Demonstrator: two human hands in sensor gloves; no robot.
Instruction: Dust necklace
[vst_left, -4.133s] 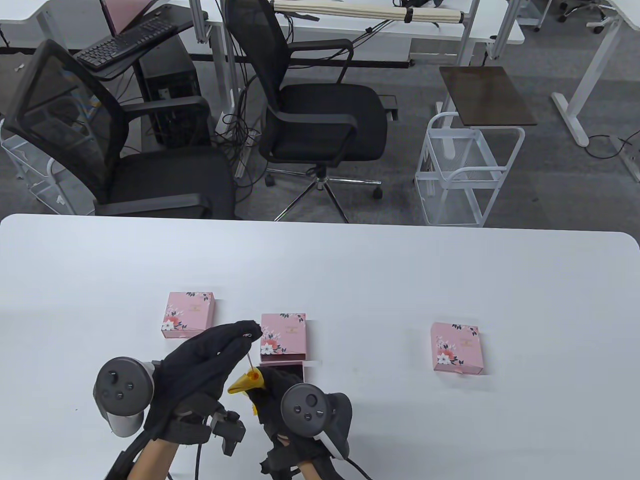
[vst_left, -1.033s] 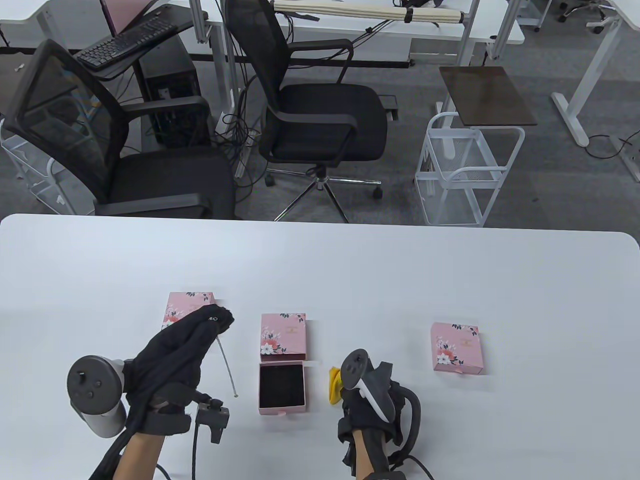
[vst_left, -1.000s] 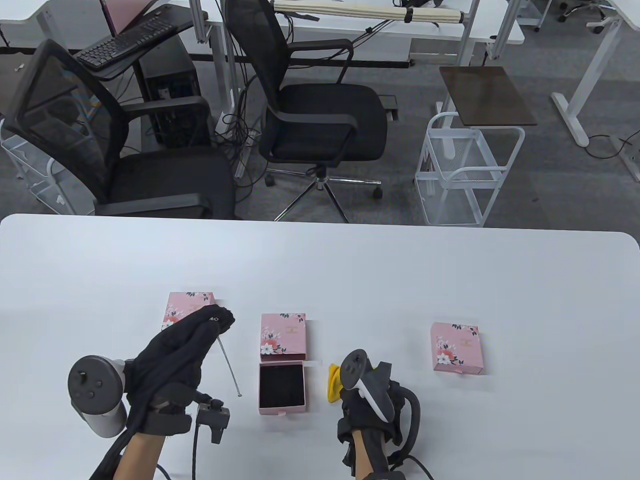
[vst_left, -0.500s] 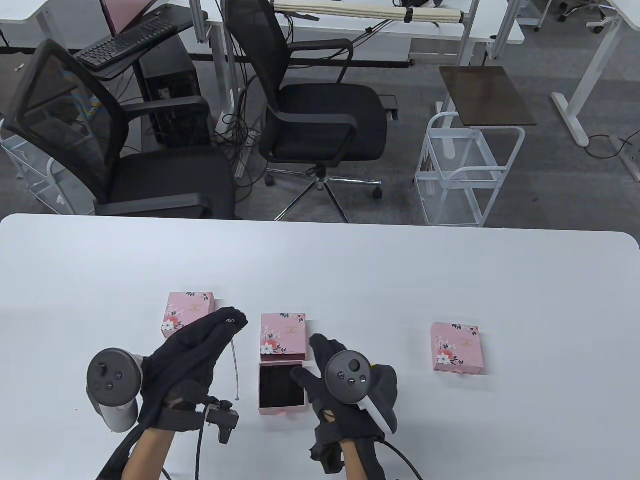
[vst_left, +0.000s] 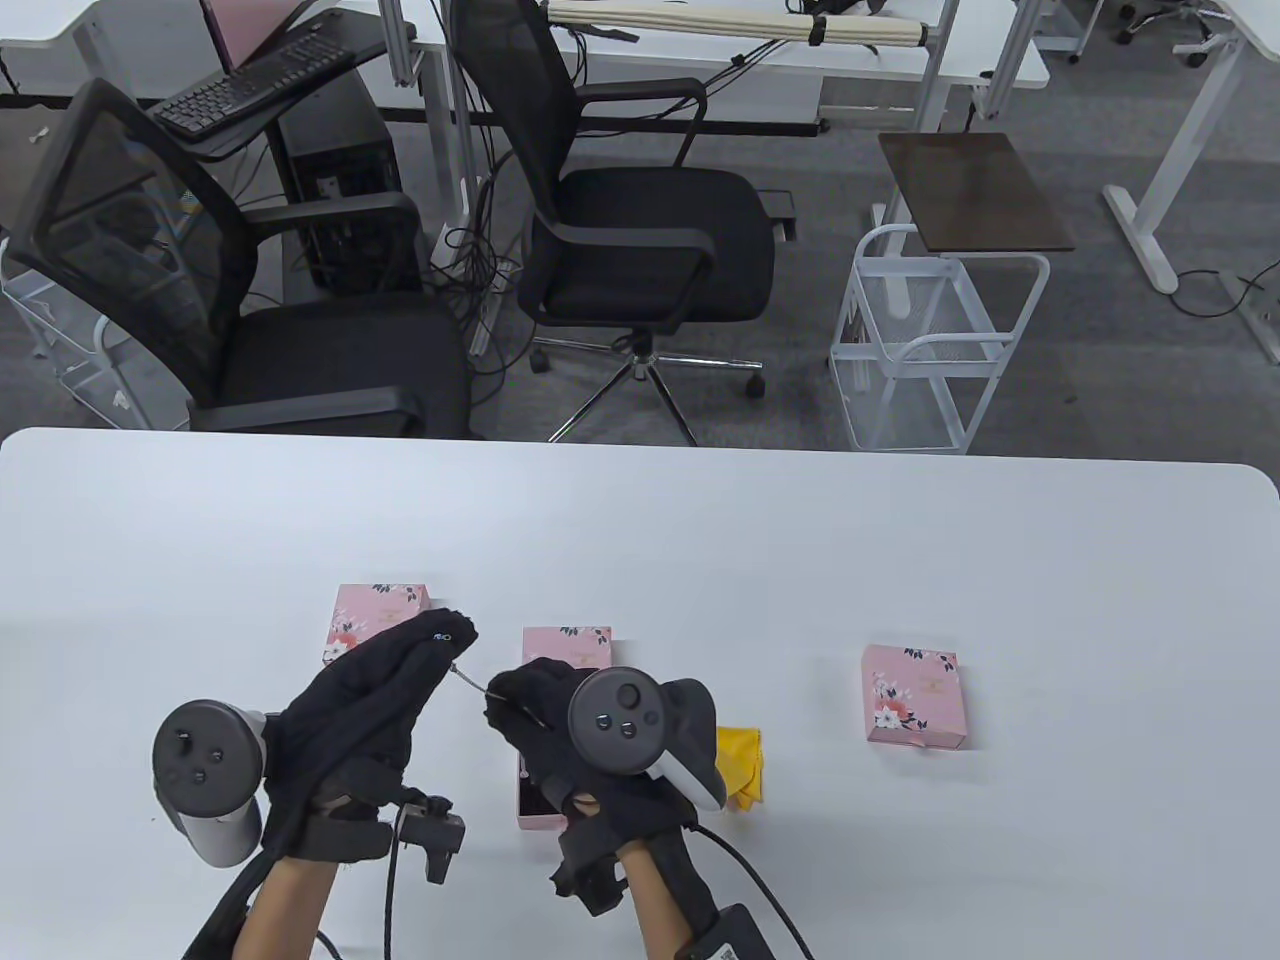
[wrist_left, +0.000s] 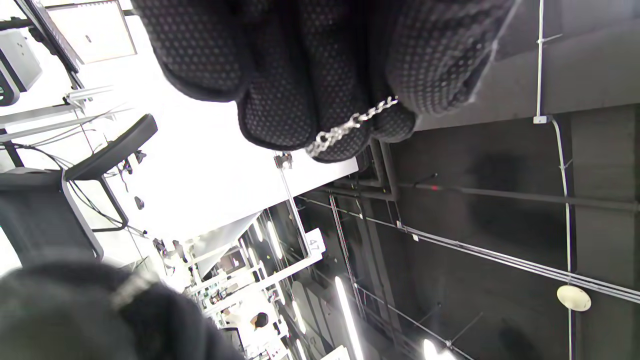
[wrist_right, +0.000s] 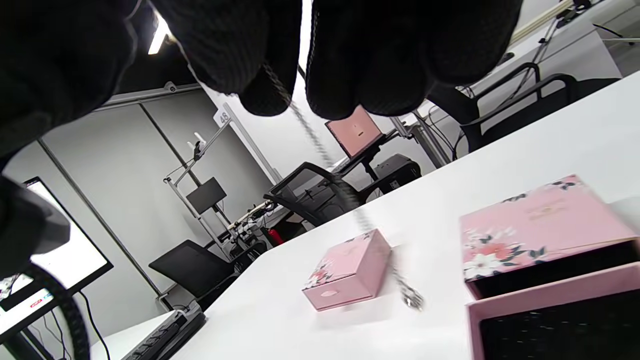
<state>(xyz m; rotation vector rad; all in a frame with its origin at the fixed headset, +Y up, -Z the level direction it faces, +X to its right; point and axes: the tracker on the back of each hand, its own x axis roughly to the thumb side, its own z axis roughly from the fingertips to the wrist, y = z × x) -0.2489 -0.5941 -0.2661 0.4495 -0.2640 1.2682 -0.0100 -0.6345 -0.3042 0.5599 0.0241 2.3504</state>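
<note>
A thin silver necklace chain (vst_left: 470, 678) stretches between my two hands above the table. My left hand (vst_left: 450, 640) pinches its upper end; links show across the fingertips in the left wrist view (wrist_left: 350, 122). My right hand (vst_left: 503, 697) pinches the chain lower down, over the open pink box. In the right wrist view the chain (wrist_right: 320, 145) runs out from between my fingers (wrist_right: 260, 95), and its blurred loose end hangs near the table. A yellow cloth (vst_left: 742, 764) lies on the table right of my right hand, held by neither hand.
The open box's flowered sleeve (vst_left: 566, 650) and black-lined drawer (vst_left: 528, 800) sit under my right hand, the drawer mostly hidden. A closed pink box (vst_left: 375, 615) lies behind my left hand, another (vst_left: 914, 695) at the right. Office chairs stand beyond the table's far edge.
My right hand has let go of the yellow cloth, which now lies on the table, moved left and taken hold of the chain. My left hand kept its pinch and shifted slightly.
</note>
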